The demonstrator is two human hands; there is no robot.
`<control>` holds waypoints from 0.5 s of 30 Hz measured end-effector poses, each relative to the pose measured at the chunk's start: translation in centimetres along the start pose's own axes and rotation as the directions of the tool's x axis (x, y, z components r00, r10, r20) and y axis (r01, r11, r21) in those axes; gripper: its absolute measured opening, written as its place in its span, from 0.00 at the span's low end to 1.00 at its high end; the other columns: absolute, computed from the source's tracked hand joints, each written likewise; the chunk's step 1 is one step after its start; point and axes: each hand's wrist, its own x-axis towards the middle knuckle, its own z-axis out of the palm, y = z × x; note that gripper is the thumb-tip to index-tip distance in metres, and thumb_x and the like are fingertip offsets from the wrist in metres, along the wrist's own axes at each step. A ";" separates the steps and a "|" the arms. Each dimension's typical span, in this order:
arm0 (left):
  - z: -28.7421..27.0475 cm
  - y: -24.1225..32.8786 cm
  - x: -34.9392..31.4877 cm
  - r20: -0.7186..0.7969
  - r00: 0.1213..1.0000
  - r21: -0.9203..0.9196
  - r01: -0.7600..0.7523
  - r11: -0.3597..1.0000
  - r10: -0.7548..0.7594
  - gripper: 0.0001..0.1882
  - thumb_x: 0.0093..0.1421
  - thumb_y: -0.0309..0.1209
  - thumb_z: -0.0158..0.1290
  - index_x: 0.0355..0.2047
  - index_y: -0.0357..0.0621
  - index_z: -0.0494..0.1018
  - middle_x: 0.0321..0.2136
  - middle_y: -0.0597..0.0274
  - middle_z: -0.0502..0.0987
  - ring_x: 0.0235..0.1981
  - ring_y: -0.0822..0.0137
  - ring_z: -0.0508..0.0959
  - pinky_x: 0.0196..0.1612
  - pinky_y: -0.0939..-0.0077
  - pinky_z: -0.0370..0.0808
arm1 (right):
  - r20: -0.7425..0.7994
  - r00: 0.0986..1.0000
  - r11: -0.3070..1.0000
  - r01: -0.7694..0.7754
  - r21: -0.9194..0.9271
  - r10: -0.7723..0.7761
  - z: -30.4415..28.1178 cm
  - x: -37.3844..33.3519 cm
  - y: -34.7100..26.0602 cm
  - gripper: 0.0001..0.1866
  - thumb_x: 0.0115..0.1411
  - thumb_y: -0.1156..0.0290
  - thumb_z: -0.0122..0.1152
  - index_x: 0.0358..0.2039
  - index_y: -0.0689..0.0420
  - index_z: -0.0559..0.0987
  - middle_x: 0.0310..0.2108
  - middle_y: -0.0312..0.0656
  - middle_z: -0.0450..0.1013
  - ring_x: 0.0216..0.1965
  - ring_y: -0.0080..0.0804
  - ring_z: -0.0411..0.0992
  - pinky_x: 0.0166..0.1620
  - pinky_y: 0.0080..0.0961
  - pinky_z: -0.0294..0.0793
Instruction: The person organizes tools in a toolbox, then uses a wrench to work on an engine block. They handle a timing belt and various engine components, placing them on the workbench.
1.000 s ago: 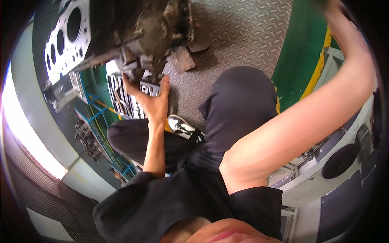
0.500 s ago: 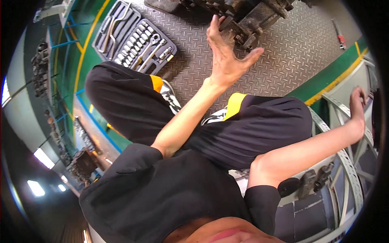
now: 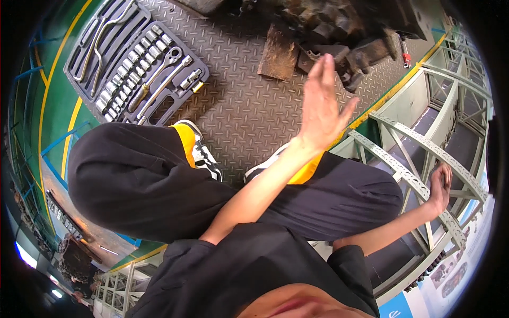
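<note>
My left hand point(image 3: 322, 114) is stretched forward, fingers extended and thumb apart, with nothing in it. Its fingertips overlap the lower edge of a dark, greasy metal assembly point(image 3: 366, 55) in the picture; whether they touch it I cannot tell. A rough brown block point(image 3: 279, 53) sits beside that assembly on the left. Out to the right, my right hand point(image 3: 440, 188) is by a white metal rack point(image 3: 405, 167), its fingers loosely bent and no object visible in them. Contact between this hand and the rack is unclear.
An open grey socket set case point(image 3: 175, 103), with a ratchet, bars and several sockets, lies at left on the diamond-plate floor point(image 3: 233, 106). My bent knees flank my left arm. A red-handled tool point(image 3: 406, 55) lies at far right. Yellow lines edge the green floor point(image 3: 58, 63).
The view has shifted, so the socket case sits lower and further left. My left hand has straightened its fingers and turned. My right hand appears lower, still by the rack.
</note>
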 end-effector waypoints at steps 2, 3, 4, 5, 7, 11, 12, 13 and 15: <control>0.6 0.6 -0.2 0.028 0.999 -0.050 0.035 0.998 -0.033 0.62 0.59 0.44 0.65 0.75 0.38 0.29 0.68 0.31 0.46 0.67 0.36 0.56 0.67 0.47 0.61 | 0.014 1.000 1.000 0.008 -0.013 -0.008 0.3 -1.3 0.8 0.10 0.60 0.81 0.40 0.23 0.55 0.61 0.22 0.35 0.55 0.20 0.24 0.52 0.27 0.22 0.54; 1.0 1.0 -0.3 0.067 0.993 -0.058 0.098 0.993 -0.095 0.64 0.59 0.46 0.64 0.74 0.40 0.26 0.67 0.26 0.44 0.65 0.31 0.60 0.63 0.44 0.67 | 0.039 0.999 0.996 -0.034 -0.082 0.038 0.6 -1.6 1.3 0.09 0.60 0.81 0.40 0.24 0.55 0.61 0.22 0.35 0.55 0.20 0.24 0.52 0.27 0.22 0.54; 0.9 1.4 -0.6 0.141 0.974 -0.122 0.192 0.974 -0.174 0.64 0.58 0.45 0.65 0.74 0.40 0.26 0.67 0.24 0.44 0.62 0.28 0.63 0.62 0.44 0.69 | 0.032 0.998 0.995 -0.046 -0.085 0.048 0.8 -1.8 1.7 0.08 0.61 0.81 0.39 0.25 0.56 0.61 0.23 0.35 0.55 0.20 0.24 0.52 0.27 0.22 0.55; 0.7 1.7 -0.9 0.231 0.941 -0.193 0.293 0.937 -0.247 0.64 0.58 0.44 0.66 0.74 0.39 0.26 0.67 0.22 0.43 0.59 0.25 0.66 0.60 0.44 0.71 | -0.011 0.999 0.998 -0.043 -0.047 0.042 0.9 -1.9 2.2 0.08 0.62 0.80 0.40 0.25 0.56 0.61 0.23 0.35 0.55 0.20 0.23 0.52 0.27 0.22 0.55; 0.5 2.3 -1.0 0.165 0.967 -0.142 0.220 0.965 -0.196 0.60 0.57 0.34 0.66 0.75 0.40 0.31 0.65 0.20 0.45 0.53 0.23 0.71 0.58 0.45 0.73 | -0.051 0.995 0.995 -0.085 -0.046 0.083 1.3 -1.7 2.7 0.09 0.63 0.80 0.40 0.25 0.56 0.61 0.23 0.35 0.55 0.20 0.23 0.52 0.27 0.22 0.55; 0.2 2.6 -0.8 0.135 0.964 -0.151 0.249 0.957 -0.229 0.58 0.58 0.33 0.66 0.75 0.44 0.34 0.65 0.22 0.46 0.54 0.25 0.71 0.55 0.45 0.74 | -0.091 0.996 0.991 -0.009 -0.135 -0.003 1.6 -1.8 3.0 0.12 0.68 0.79 0.35 0.26 0.55 0.61 0.21 0.33 0.54 0.19 0.23 0.50 0.27 0.22 0.54; 0.1 2.4 -0.7 0.140 0.962 -0.147 0.253 0.956 -0.233 0.58 0.58 0.33 0.66 0.76 0.46 0.35 0.65 0.22 0.47 0.54 0.26 0.71 0.54 0.45 0.74 | -0.107 0.994 0.992 0.008 -0.124 -0.021 1.6 -1.8 3.0 0.13 0.68 0.80 0.36 0.25 0.55 0.61 0.21 0.33 0.54 0.19 0.23 0.50 0.27 0.22 0.54; 0.1 2.2 -0.6 0.092 0.975 -0.155 0.216 0.964 -0.204 0.58 0.58 0.34 0.66 0.76 0.47 0.36 0.65 0.22 0.47 0.54 0.26 0.71 0.54 0.45 0.74 | -0.097 0.995 0.994 -0.016 -0.105 0.006 1.6 -2.0 3.1 0.11 0.66 0.80 0.37 0.25 0.55 0.61 0.22 0.34 0.54 0.20 0.23 0.50 0.27 0.23 0.54; 0.1 2.1 -0.7 0.023 0.988 -0.185 0.152 0.971 -0.150 0.58 0.57 0.36 0.67 0.76 0.49 0.37 0.65 0.22 0.47 0.55 0.26 0.70 0.54 0.45 0.74 | -0.068 0.997 0.993 0.014 -0.113 -0.022 1.5 -2.6 3.4 0.09 0.62 0.80 0.40 0.25 0.55 0.61 0.23 0.35 0.55 0.22 0.24 0.52 0.28 0.23 0.55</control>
